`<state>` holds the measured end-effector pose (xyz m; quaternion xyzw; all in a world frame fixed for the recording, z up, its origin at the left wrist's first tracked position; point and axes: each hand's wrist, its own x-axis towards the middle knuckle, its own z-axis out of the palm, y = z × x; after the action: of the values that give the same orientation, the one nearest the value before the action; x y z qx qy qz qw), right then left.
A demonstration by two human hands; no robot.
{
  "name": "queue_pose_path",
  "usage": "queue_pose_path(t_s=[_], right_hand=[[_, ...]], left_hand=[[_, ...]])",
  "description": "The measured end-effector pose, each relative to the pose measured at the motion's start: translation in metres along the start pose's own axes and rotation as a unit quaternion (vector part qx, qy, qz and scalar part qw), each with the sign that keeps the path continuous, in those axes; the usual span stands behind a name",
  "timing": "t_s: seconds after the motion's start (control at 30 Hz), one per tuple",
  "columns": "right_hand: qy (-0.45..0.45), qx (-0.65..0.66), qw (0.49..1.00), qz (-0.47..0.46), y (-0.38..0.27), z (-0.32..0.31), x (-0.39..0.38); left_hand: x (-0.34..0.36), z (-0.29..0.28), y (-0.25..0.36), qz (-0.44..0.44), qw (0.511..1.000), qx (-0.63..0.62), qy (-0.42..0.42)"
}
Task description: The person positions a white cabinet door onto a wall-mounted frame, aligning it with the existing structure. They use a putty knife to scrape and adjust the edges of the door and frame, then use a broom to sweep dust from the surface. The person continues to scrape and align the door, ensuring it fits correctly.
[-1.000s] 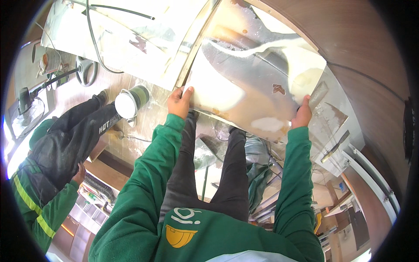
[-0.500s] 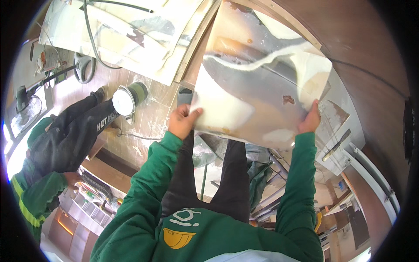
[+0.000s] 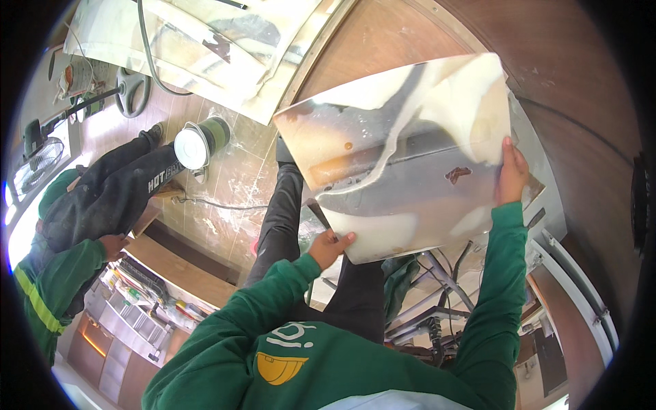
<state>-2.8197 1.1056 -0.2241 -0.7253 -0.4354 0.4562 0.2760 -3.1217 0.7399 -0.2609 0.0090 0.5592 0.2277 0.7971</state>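
Note:
A large glossy sheet with a cream, grey and brown marbled pattern [image 3: 403, 164] is held up in front of me, its surface catching reflections. My left hand [image 3: 329, 249] grips its near left edge, thumb lying on the top face. At its right edge, my right hand [image 3: 511, 176] is closed round the side, with the fingers partly hidden beneath. A small dark reddish-brown patch shows on the sheet near the right hand. The sheet hides much of what lies below it.
Similar marbled sheets [image 3: 198, 48] lie at the upper left, crossed by a black cable [image 3: 145, 51]. A brown wooden panel [image 3: 383, 48] extends beyond my sheet. A lidded bucket [image 3: 193, 148] stands on the tiled floor near a person in dark trousers [image 3: 102, 191]. Metal legs [image 3: 444, 280] are below right.
Both hands have moved right with the sheet, which has turned clockwise and come nearer to me. More of the brown panel behind it is uncovered. My left hand is lower now.

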Motion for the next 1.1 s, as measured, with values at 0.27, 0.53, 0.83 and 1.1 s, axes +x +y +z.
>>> queue_pose_path(t_s=[0.27,0.53,0.83,1.1], right_hand=[[-0.101,-0.149,0.980,-0.090,-0.039,0.076,0.053],[-0.159,-0.291,0.937,-0.112,-0.089,0.124,0.078],[-0.160,-0.273,0.945,-0.078,-0.093,0.137,0.093],[-0.200,-0.217,0.952,-0.079,-0.104,0.146,0.087]], left_hand=[[0.020,0.049,-0.028,0.034,0.991,-0.120,0.052],[0.029,0.087,-0.001,0.035,0.979,-0.181,0.092],[0.030,0.100,0.012,0.086,0.972,-0.185,0.118],[0.036,0.105,0.019,0.099,0.971,-0.185,0.116]])
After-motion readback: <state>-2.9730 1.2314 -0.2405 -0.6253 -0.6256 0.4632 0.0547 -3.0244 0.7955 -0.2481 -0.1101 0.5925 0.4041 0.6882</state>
